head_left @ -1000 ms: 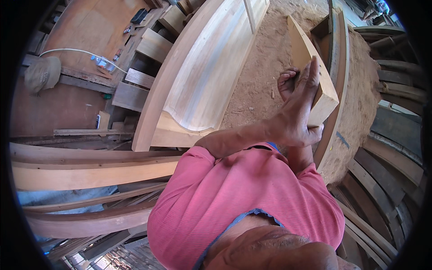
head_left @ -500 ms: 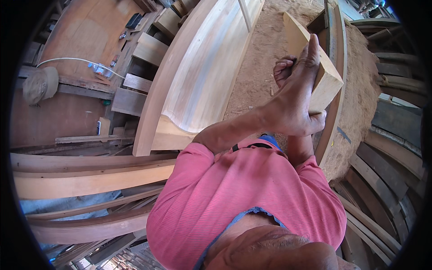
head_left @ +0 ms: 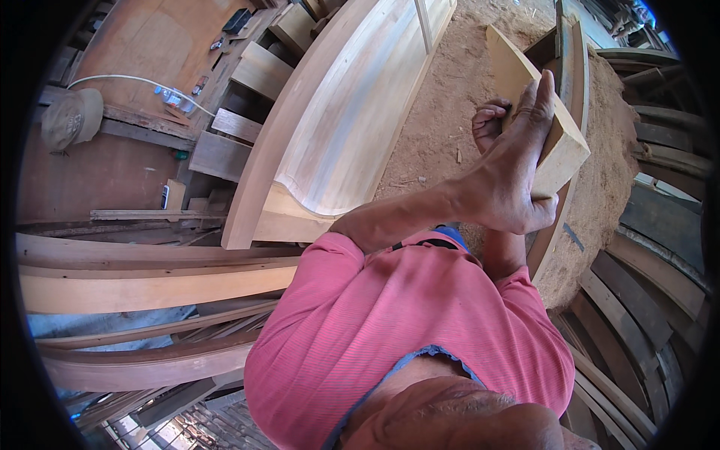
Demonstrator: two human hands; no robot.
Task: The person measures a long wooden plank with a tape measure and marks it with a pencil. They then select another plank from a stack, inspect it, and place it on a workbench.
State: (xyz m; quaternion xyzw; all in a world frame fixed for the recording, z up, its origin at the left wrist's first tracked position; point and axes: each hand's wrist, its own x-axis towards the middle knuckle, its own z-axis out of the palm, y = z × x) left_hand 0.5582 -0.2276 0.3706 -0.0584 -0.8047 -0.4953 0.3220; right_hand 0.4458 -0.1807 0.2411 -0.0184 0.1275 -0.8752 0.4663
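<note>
A pale wooden board (head_left: 564, 154), thick and straight-edged, is held up in front of me to the right, its near end toward my body. My left hand (head_left: 517, 150) presses along its side with fingers stretched forward, and the thumb bends around the near end. My right hand (head_left: 490, 124) is at the board's left side, lower down, with its fingers curled against it. Its forearm passes behind my left wrist, which hides most of the palm. Left of both hands lies a long, wide wooden panel (head_left: 352, 112) with a scooped end.
Sawdust (head_left: 442, 112) covers the ground beyond the hands. A long upright plank (head_left: 579, 82) stands right of the board. Curved timbers (head_left: 150, 289) are stacked at left, more planks (head_left: 645, 277) at right. A workbench (head_left: 157, 52) at far left carries a bottle (head_left: 171, 96) and a cap (head_left: 73, 120).
The whole view has turned slightly, so the panel and background sit farther right in the upper part. Board and hands appear a little right and lower, with the same hold.
</note>
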